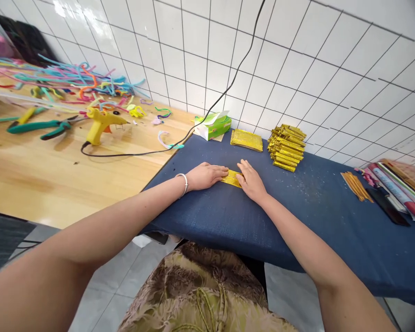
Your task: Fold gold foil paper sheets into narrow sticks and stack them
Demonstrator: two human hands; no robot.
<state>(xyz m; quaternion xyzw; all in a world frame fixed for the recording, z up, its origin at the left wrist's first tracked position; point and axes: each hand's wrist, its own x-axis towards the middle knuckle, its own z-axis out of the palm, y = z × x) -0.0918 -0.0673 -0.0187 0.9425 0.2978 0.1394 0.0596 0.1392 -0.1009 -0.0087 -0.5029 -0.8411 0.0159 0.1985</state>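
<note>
A small sheet of shiny gold paper lies flat on the dark blue cloth. My left hand rests with outstretched fingers on its left end. On the right end lies my right hand, its fingers extended and the thumb turned inward. The middle of the gold sheet shows between the two hands; its ends are covered. Behind them sits a flat stack of gold paper. Right of that stack is a pile of narrow folded gold strips.
A green tissue pack stands near the wall. On the wooden table at left are a yellow glue gun, green-handled pliers and many pipe cleaners. The black cord crosses upward. Brown strips and a black case lie right.
</note>
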